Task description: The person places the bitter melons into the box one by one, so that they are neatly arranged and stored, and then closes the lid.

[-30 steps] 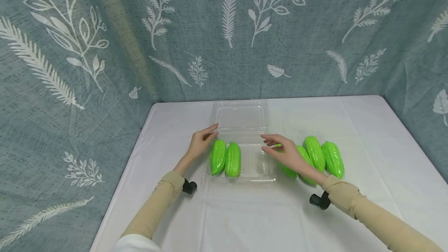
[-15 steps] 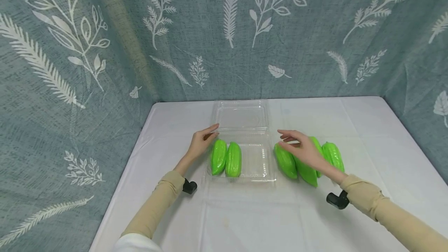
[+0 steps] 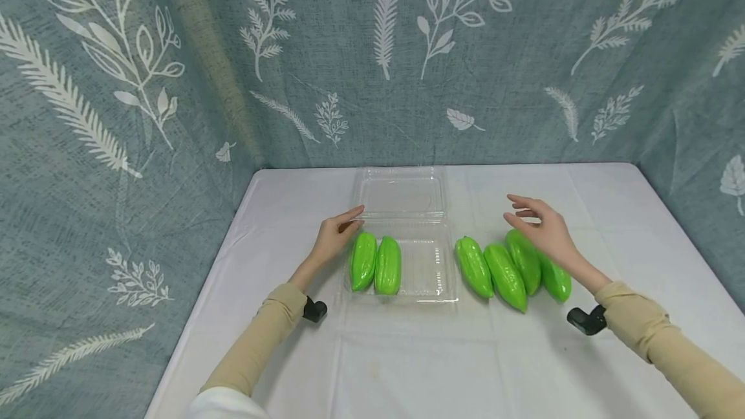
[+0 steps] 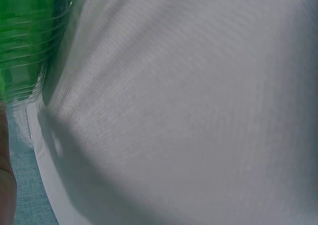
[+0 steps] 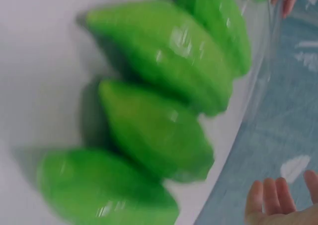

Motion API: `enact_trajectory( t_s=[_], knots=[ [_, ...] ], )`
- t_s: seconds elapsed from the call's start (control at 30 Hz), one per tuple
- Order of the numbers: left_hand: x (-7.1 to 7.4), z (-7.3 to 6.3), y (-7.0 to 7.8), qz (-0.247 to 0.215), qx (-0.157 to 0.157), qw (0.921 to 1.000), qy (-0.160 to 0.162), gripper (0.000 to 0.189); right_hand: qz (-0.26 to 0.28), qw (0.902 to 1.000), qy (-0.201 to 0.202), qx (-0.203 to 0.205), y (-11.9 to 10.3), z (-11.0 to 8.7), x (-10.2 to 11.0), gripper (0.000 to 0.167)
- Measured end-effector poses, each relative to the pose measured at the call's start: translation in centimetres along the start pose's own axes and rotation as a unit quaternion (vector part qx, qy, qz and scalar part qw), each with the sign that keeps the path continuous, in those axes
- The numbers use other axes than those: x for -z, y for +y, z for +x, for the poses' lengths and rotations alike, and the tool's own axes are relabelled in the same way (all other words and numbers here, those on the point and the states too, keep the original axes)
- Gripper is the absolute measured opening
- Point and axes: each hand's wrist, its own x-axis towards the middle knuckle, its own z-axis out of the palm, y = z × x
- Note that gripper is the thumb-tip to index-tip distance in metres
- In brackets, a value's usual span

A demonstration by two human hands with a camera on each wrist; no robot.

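A clear plastic clamshell container (image 3: 421, 270) lies with its lid folded back on the white table. Two glossy green ribbed fruits shaped like star fruit (image 3: 387, 266) lie side by side in its left part. At the container's left hinge corner, my left hand (image 3: 334, 236) holds the edge between thumb and fingers; one finger (image 4: 5, 175) shows in the left wrist view. My right hand (image 3: 547, 230) hovers over the far right of several matching green fruits (image 3: 504, 275), fingers loosely bent and apart. In the right wrist view its fingers (image 5: 272, 197) hold nothing, beside the fruits.
The transparent lid (image 3: 399, 191) reaches toward the table's back edge. A blue-grey curtain with white leaf prints (image 3: 349, 50) hangs behind and along the sides. White cloth (image 3: 407, 354) covers the table. A black wrist camera (image 3: 586, 320) hangs below the right cuff.
My right hand has moved right, from over the container's right edge to above the right-hand fruits, uncovering the nearer fruits. My left hand stays at the container's corner.
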Motion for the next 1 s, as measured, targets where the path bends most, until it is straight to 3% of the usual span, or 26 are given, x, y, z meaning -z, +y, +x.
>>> enact_trajectory(
  t_s=[0.47,0.73,1.0],
  knots=[
    [0.0,0.0,0.1,-0.002,0.003,1.0,0.002,0.036,-0.065,0.995,-0.018,-0.074,3.4,-0.1,4.0,0.056],
    [0.0,0.0,0.1,-0.005,0.004,1.0,0.0,0.036,-0.082,0.9922,-0.015,-0.093,4.3,-0.4,4.7,0.059],
    [0.0,0.0,0.2,-0.003,0.004,1.0,0.001,0.036,-0.091,0.9869,-0.061,-0.118,5.0,-0.7,4.7,0.062]
  ],
)
